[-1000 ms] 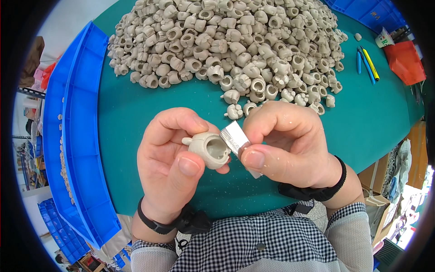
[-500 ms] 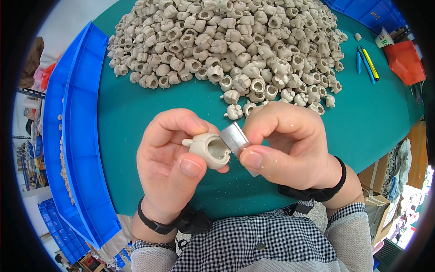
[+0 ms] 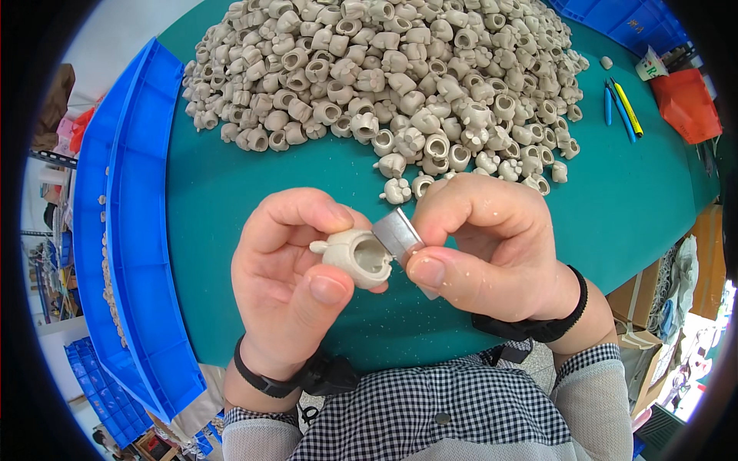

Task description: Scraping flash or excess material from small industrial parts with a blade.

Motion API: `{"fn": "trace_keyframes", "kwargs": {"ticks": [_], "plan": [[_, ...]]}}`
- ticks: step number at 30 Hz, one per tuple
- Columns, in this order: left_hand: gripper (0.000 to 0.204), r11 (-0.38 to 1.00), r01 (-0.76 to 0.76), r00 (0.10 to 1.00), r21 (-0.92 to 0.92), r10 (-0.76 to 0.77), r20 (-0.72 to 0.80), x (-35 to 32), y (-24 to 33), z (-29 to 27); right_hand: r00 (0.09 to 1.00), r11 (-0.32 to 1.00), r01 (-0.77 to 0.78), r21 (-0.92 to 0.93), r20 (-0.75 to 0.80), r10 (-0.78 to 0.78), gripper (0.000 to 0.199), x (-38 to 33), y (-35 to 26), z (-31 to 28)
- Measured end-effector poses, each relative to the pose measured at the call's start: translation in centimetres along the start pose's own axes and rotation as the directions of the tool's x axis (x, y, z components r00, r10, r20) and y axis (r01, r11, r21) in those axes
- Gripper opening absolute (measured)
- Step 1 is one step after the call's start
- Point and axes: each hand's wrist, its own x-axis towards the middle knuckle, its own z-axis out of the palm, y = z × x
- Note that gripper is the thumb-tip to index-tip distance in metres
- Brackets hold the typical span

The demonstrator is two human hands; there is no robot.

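Observation:
A small hollow clay figure [image 3: 344, 252], greyish beige with a round opening and a short nub on its left end, is pinched between the thumb and fingers of my left hand [image 3: 288, 269]. Its opening faces me and to the right. My right hand [image 3: 492, 246] grips a thin metal blade [image 3: 397, 233] between thumb and forefinger. The blade's edge meets or nearly meets the figure's right rim, where a small notch or crumb shows. Pale clay specks stick to my right fingers. Beyond my hands lies a large heap of similar clay pieces [image 3: 384, 73].
A long blue plastic bin [image 3: 142, 230] stands along the left edge of the green table [image 3: 223, 192]. Blue and yellow pen-like tools [image 3: 626, 107] lie at the right, near a red pouch [image 3: 686, 106] and a paper cup [image 3: 651, 65]. Another blue crate [image 3: 630, 23] is at the far right.
The clay figure has turned and shifted slightly in my left hand, with the thumb moving a little to the right. My right hand and the blade are almost still.

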Motion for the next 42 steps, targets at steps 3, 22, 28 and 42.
{"fn": "trace_keyframes", "kwargs": {"ticks": [3, 22, 28, 42], "plan": [[0.047, 1.000, -0.012, 1.000, 0.006, 0.012, 0.000, 0.03, -0.04, 0.09, 1.000, 0.999, 0.029, -0.018, 0.010, -0.029, 0.006, 0.03, 0.01, -0.08], [0.047, 0.999, -0.037, 0.999, 0.010, 0.038, -0.007, 0.09, -0.14, 0.20, 1.000, 1.000, 0.002, 0.008, -0.012, -0.002, 0.006, 0.03, -0.01, 0.04], [0.044, 0.998, -0.069, 0.998, 0.003, 0.069, 0.002, 0.06, -0.25, 0.21, 0.999, 0.998, 0.031, -0.046, -0.014, -0.032, 0.005, -0.02, 0.14, 0.05], [0.045, 0.998, -0.064, 0.998, -0.025, 0.064, 0.004, 0.08, -0.23, 0.11, 0.998, 0.995, 0.061, -0.074, -0.013, -0.062, 0.006, -0.08, 0.16, -0.11]]}}
